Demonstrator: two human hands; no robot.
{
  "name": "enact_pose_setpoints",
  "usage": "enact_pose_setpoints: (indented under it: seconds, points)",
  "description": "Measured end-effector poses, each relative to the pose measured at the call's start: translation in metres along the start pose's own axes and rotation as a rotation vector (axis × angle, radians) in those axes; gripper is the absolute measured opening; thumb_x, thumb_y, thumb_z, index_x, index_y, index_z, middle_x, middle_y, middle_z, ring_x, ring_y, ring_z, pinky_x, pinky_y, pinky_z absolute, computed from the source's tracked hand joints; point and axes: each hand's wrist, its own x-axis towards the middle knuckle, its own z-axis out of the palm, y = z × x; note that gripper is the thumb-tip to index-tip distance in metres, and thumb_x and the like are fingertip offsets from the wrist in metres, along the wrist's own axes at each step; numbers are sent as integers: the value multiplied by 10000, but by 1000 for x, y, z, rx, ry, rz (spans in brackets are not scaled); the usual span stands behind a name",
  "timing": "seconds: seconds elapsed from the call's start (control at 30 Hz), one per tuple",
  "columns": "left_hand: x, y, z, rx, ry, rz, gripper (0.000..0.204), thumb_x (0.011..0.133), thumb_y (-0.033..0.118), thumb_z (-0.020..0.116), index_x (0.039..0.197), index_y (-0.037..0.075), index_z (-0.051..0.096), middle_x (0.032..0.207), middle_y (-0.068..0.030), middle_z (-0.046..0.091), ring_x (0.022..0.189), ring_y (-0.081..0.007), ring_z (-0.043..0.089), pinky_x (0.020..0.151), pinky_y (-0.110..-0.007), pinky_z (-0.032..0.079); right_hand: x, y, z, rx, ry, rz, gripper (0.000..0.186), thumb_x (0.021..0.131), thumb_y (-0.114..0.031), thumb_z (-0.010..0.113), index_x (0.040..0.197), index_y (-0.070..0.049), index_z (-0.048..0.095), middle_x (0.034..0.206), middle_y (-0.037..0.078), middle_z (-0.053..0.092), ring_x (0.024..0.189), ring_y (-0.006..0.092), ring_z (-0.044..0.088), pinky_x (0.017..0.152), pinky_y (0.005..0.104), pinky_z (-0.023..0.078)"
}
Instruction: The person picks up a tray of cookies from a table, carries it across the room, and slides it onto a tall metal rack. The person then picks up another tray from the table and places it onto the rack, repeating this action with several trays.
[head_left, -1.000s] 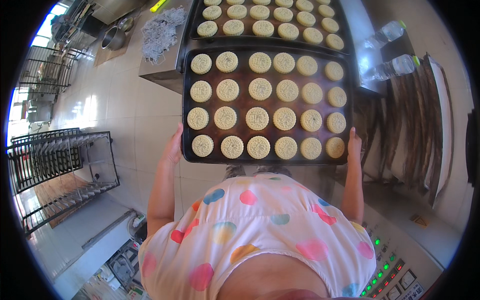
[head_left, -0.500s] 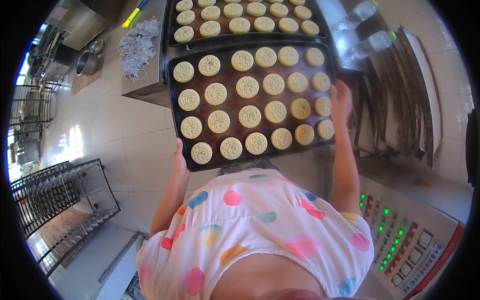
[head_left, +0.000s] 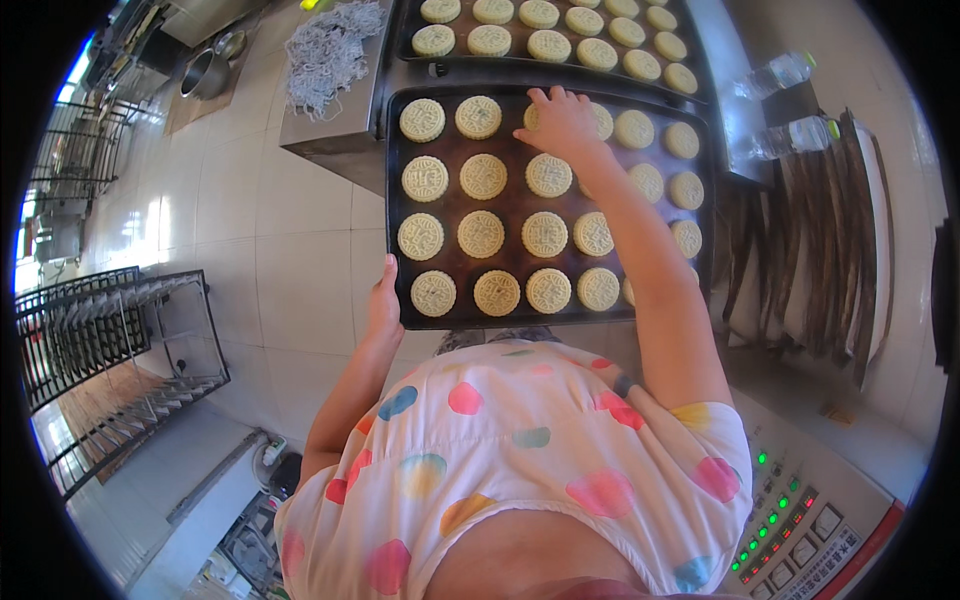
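Note:
A dark baking tray [head_left: 515, 205] holds rows of round, pale yellow mooncakes with fluted edges and a pressed pattern. My left hand [head_left: 385, 305] grips the tray's left rim near its front corner, thumb on top and the other fingers hidden. Reaching across the tray, my right hand [head_left: 566, 124] has its thumb and fingers around a mooncake [head_left: 531, 118] in the far row, mostly covered by the hand. My right forearm hides parts of several other mooncakes. The tray's far side meets a metal table.
A second tray of mooncakes [head_left: 597, 54] lies beyond, on the metal table [head_left: 335, 150]. White stringy material [head_left: 328, 60] is at the table's left. Clear plastic bottles [head_left: 795, 138] stand at right above stacked boards [head_left: 800, 240]. A control panel [head_left: 800, 510] is lower right, a rack [head_left: 130, 350] left.
My right hand has left the tray's right rim and moved over to a mooncake in the far row. The tray now sits straighter and farther right in view; my left hand still grips it.

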Motion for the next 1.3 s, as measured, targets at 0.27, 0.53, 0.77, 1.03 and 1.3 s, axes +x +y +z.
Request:
enact_pose_setpoints:
  seconds: [0.27,0.53,0.77,1.03,1.3]
  points:
    - [0,0,9,-79,-36,9,593,903,465,478,1159,-69,509,1101,-143,601,956,-222,609,844,-332,495,5,-3,8,-75,-91,5,480,702,-397,682,1077,-119,569,1035,121,559,1008,269,538,847,421,372]
    - [3,-1,6,-76,-9,46,619,873,479,527,1142,-78,512,1068,-152,612,913,-240,626,800,-353,521,0,-12,13,9,158,-94,494,682,-368,704,1085,-119,566,1039,100,560,1017,251,528,869,400,359]
    - [2,-2,7,-43,54,48,656,851,498,555,1138,-91,513,1083,-140,603,929,-220,613,823,-332,503,-23,58,5,168,339,59,279,729,-300,652,938,-115,644,913,73,596,940,250,556,846,398,396]
    - [0,-2,7,-32,74,28,653,848,492,563,1134,-93,517,1093,-135,598,946,-212,603,837,-326,491,-61,119,-2,201,134,165,292,735,-203,640,1023,-157,628,939,60,577,962,255,548,809,364,480]
    - [0,-1,6,-45,66,41,621,863,471,554,1143,-82,519,1107,-125,594,970,-208,593,854,-324,482,-45,96,-1,92,239,-26,520,701,-356,696,1146,-121,566,1089,88,546,1067,266,497,916,381,403]
